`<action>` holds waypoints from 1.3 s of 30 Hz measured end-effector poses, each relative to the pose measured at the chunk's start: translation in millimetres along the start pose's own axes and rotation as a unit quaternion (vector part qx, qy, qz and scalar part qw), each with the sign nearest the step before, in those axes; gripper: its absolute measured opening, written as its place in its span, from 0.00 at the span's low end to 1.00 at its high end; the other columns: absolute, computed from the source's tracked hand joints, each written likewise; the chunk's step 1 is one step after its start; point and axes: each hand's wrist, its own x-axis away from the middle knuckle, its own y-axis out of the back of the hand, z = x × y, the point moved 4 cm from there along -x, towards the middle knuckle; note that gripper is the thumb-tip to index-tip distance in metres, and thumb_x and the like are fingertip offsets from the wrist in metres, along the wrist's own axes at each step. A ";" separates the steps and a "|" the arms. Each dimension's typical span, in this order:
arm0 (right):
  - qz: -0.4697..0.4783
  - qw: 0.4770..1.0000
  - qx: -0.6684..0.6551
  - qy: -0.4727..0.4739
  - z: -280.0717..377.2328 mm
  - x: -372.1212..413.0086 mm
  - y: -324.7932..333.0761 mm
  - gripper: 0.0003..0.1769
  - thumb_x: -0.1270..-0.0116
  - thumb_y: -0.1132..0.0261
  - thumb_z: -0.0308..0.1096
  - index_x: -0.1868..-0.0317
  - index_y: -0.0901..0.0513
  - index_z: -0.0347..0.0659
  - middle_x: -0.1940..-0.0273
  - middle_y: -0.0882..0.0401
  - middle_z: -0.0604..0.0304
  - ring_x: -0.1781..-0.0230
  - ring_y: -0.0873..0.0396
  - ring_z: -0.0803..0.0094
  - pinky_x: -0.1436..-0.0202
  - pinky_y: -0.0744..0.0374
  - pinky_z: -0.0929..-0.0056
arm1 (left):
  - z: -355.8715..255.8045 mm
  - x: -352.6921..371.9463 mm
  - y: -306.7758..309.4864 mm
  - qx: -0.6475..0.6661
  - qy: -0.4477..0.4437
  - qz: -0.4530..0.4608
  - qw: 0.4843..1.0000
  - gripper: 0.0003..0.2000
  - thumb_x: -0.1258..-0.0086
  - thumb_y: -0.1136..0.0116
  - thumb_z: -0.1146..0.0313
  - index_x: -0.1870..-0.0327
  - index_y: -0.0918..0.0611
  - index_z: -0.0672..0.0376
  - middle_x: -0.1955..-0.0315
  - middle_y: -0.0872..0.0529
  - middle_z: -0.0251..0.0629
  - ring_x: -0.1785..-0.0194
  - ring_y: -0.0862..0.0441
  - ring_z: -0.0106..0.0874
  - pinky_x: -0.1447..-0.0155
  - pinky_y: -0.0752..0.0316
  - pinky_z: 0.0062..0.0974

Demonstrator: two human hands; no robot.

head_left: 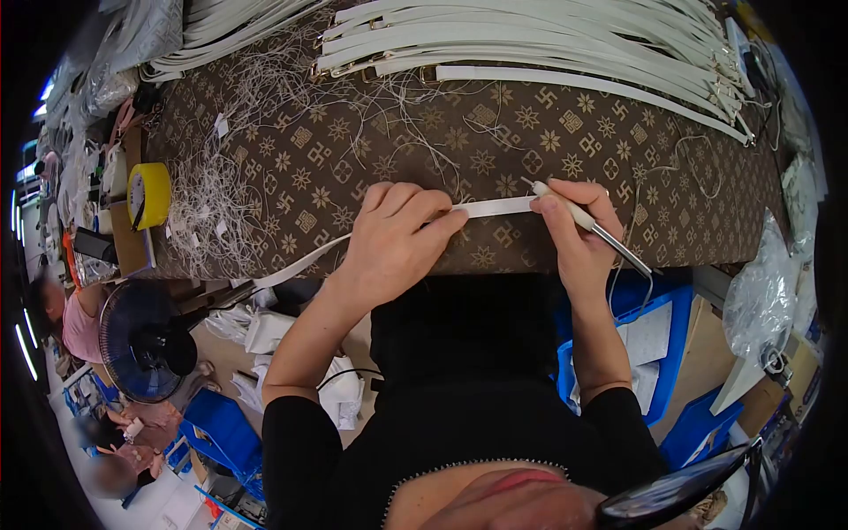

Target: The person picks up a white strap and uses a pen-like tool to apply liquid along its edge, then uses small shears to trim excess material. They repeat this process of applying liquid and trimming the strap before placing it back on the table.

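Observation:
A narrow white strap (499, 208) stretches between my two hands over the brown patterned cloth. My left hand (397, 234) is closed on the strap, thumb and fingers pinched together, and the strap's tail runs out to the left past the table's front edge. In my right hand (579, 230) is a pen-like tool (590, 223) with a white front part, a thin tip and a metal rear, with a wire at its back end. The tool's tip points up and left, just above the strap's right end, which meets my right fingers.
Many white straps with buckles (530, 44) lie along the table's far side. Loose threads (221, 185) cover the left part, beside yellow tape (148, 196). A fan (146, 340) stands lower left; blue bins (654, 353) sit below the table. Other people are at far left.

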 end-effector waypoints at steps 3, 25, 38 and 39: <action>0.021 0.999 0.023 -0.017 -3.8 -0.8 1.7 0.08 0.35 0.39 0.22 0.56 0.23 0.31 0.62 0.19 0.55 0.62 0.18 0.73 0.55 0.22 0.80 | 11.4 10.9 2.4 0.057 0.045 -0.026 0.997 0.09 0.48 0.36 0.75 0.66 0.19 0.54 0.66 0.21 0.29 0.62 0.25 0.30 0.54 0.34 0.29; 0.010 0.997 -0.018 -0.075 -1.9 -6.9 0.3 0.08 0.33 0.40 0.25 0.56 0.23 0.32 0.64 0.19 0.57 0.64 0.19 0.74 0.56 0.23 0.80 | 9.6 62.8 37.8 0.008 0.144 0.049 0.988 0.17 0.53 0.32 0.73 0.59 0.20 0.54 0.60 0.20 0.35 0.63 0.23 0.35 0.57 0.29 0.32; -0.003 0.992 -0.082 -0.100 -4.6 -10.1 0.3 0.09 0.36 0.37 0.24 0.56 0.23 0.32 0.63 0.17 0.55 0.63 0.18 0.75 0.57 0.21 0.81 | 69.5 64.3 105.7 -0.315 0.060 0.089 0.943 0.27 0.53 0.45 0.83 0.49 0.19 0.45 0.53 0.22 0.32 0.51 0.24 0.35 0.44 0.32 0.38; -0.002 0.991 -0.084 -0.101 -4.6 -10.0 -0.8 0.09 0.36 0.37 0.24 0.56 0.23 0.32 0.63 0.17 0.55 0.63 0.18 0.75 0.57 0.21 0.81 | 75.1 68.6 101.7 -0.324 0.088 0.116 0.935 0.27 0.53 0.47 0.85 0.49 0.19 0.47 0.51 0.22 0.34 0.48 0.25 0.37 0.41 0.33 0.39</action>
